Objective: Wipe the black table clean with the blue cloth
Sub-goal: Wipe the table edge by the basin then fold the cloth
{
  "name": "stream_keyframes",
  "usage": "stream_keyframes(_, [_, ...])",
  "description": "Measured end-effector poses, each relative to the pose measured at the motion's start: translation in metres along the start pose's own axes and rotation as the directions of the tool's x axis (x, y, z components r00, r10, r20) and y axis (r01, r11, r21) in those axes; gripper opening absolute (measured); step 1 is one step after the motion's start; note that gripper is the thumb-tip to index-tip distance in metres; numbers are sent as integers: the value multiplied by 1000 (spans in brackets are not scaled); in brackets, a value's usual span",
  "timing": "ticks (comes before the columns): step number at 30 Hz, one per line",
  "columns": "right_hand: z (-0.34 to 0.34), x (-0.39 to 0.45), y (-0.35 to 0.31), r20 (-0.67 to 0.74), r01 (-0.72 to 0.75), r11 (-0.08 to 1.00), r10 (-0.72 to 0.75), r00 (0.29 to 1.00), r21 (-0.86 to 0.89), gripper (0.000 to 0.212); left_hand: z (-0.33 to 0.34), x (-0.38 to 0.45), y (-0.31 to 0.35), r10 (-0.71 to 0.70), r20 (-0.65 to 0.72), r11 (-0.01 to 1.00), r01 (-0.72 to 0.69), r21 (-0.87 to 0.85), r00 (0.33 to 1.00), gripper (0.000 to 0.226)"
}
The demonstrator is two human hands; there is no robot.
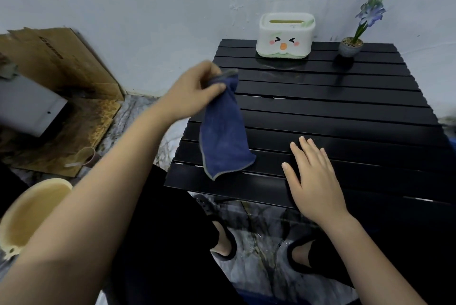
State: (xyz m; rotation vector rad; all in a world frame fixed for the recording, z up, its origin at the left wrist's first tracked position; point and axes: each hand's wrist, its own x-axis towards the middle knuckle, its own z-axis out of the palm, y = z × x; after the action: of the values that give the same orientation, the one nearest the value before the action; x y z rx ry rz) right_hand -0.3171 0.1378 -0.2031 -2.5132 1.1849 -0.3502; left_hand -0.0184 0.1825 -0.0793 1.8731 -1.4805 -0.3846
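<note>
The black slatted table (345, 112) fills the right half of the head view. My left hand (195, 90) pinches the top corner of the blue cloth (223, 137) above the table's left edge. The cloth hangs down limp, and its lower corner reaches the near slats. My right hand (313, 176) lies flat on the table's near edge with its fingers spread, holding nothing, a short way to the right of the cloth.
A white tissue box (285, 36) with a cartoon face and a small potted flower (351, 44) stand at the table's far edge by the wall. A yellow basin (29, 213), cardboard (69, 97) and a grey box (27, 107) sit on the floor at left. My feet are below the table.
</note>
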Motion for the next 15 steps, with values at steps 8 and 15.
stream_keyframes(8, [1,0,0,-10,5,1000,-5,1000,5,58,-55,-4,63,329,-46,944,-328,27,943,19])
stream_keyframes(15, [1,0,0,-15,11,1000,-11,1000,-5,57,11,-84,14,213,310,972,-233,26,926,19])
